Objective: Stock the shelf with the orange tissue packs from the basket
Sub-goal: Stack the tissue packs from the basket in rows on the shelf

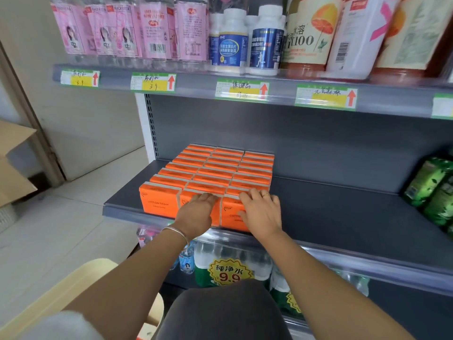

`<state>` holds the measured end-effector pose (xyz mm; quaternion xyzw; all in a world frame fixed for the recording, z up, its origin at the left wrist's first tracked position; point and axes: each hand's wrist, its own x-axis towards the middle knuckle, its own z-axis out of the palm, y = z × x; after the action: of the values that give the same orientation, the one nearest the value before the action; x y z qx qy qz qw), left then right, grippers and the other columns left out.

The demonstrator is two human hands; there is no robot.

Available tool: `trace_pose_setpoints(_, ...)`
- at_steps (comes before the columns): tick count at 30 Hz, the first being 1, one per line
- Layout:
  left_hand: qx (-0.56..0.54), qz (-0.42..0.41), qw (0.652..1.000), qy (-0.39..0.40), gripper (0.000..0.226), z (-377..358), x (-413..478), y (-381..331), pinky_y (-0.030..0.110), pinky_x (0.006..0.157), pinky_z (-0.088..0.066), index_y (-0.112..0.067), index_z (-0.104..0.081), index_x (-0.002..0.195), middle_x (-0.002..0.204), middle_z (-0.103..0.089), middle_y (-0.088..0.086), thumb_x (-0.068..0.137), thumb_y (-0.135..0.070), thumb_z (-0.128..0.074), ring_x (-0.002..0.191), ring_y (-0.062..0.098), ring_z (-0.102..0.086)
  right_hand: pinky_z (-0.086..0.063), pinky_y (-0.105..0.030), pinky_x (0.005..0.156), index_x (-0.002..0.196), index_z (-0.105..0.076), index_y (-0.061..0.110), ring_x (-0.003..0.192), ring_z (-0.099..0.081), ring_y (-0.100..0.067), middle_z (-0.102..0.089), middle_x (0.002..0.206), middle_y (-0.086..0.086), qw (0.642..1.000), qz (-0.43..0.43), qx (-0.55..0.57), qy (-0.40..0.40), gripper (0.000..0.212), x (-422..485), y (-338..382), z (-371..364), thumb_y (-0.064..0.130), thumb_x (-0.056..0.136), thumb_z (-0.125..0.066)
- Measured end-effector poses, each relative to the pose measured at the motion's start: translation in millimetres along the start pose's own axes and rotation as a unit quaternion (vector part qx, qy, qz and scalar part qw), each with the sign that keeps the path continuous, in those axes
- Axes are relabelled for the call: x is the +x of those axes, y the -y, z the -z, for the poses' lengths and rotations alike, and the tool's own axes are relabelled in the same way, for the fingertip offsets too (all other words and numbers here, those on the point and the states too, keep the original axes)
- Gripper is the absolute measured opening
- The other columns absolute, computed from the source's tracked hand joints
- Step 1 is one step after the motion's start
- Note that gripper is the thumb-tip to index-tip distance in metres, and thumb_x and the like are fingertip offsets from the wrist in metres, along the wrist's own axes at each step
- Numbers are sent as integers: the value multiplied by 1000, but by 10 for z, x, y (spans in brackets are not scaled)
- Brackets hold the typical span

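At the centre of the frame, the orange tissue packs (210, 175) stand in three rows on the grey shelf (331, 204). My left hand (197, 213) and right hand (262, 211) lie with fingers straight over the two front packs, pressing rather than clamped. The packs look light, soft and slick-wrapped. I'd pinch each by its narrow sides, gently, lest it squash.

Tissue packs (210, 173) in three rows on shelf (331, 207), left side
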<state>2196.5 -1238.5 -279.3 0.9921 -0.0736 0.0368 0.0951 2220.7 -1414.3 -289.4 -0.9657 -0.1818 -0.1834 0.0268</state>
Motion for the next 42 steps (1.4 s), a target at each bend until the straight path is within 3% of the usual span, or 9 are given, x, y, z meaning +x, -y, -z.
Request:
trace_pose_setpoints(5, 23, -7, 999, -26, 60, 105, -95, 115, 38, 106, -33, -24, -32, 144, 146, -38, -1, 87, -11, -48, 134, 22, -35, -34, -42, 96, 128, -49, 26, 120, -44, -24, -49, 127, 1, 999, 31, 15, 16, 36, 87, 161, 126, 39, 95, -47)
trace_pose_setpoints(10, 36, 25, 997, -65, 48, 241, -471, 606, 37, 101, -38, -27, -40, 138, 135, -49, -2, 91, -19, -46, 126, 23, -44, -34, -40, 101, 131, -49, 22, 124, -40, -25, -47, 131, -1, 986, 147, 72, 35, 37, 150, 750, 180, 34, 96, -47)
trace_pose_setpoints(17, 36, 114, 989, -87, 30, 103, -1358, 1425, 31, 94, -38, -27, -51, 122, 116, -62, -7, 93, -24, -44, 113, 19, -55, -41, -40, 95, 124, -54, 15, 116, -48, -29, -53, 124, -6, 952, 269, 119, 86, 32, 11, 1783, -116, 28, 95, -48)
trace_pose_setpoints(20, 36, 176, 982, -52, 29, -126, -1780, 1815, 30, 94, -40, -29, -51, 122, 115, -63, -10, 94, -28, -42, 111, 16, -57, -41, -39, 94, 124, -54, 17, 119, -50, -27, -54, 128, -4, 930, 322, 122, 130, 33, -122, 2177, -371, 32, 95, -47)
trace_pose_setpoints(24, 1, 258, 966, 6, 29, -484, -2139, 2218, 28, 90, -42, -30, -52, 122, 109, -65, -11, 94, -26, -43, 107, 15, -59, -45, -42, 91, 133, -47, 23, 118, -47, -27, -52, 128, -5, 895, 354, 107, 247, 39, -252, 2606, -716, 35, 96, -46)
trace_pose_setpoints(29, -40, 309, 946, 92, 30, -1004, -2293, 2529, 31, 93, -44, -31, -53, 119, 119, -61, -9, 92, -25, -43, 112, 16, -56, -41, -46, 91, 133, -43, 22, 119, -44, -33, -47, 127, -11, 847, 359, 48, 388, 42, -317, 2955, -1287, 32, 92, -49)
trace_pose_setpoints(36, -63, 349, 910, 213, 39, -1757, -2318, 2883, 36, 94, -41, -32, -49, 128, 131, -54, -4, 90, -24, -46, 120, 20, -51, -43, -46, 91, 132, -41, 15, 118, -44, -36, -44, 127, -14, 817, 340, 0, 466, 39, -316, 3208, -2128, 27, 95, -48)
trace_pose_setpoints(42, -31, 327, 895, 303, 34, -2319, -2256, 3080, 40, 87, -47, -25, -52, 124, 124, -56, 5, 90, -25, -47, 115, 28, -53, -45, -41, 89, 128, -44, 13, 115, -51, -34, -49, 124, -13, 814, 311, -19, 490, 33, -380, 3292, -2810, 14, 95, -45)
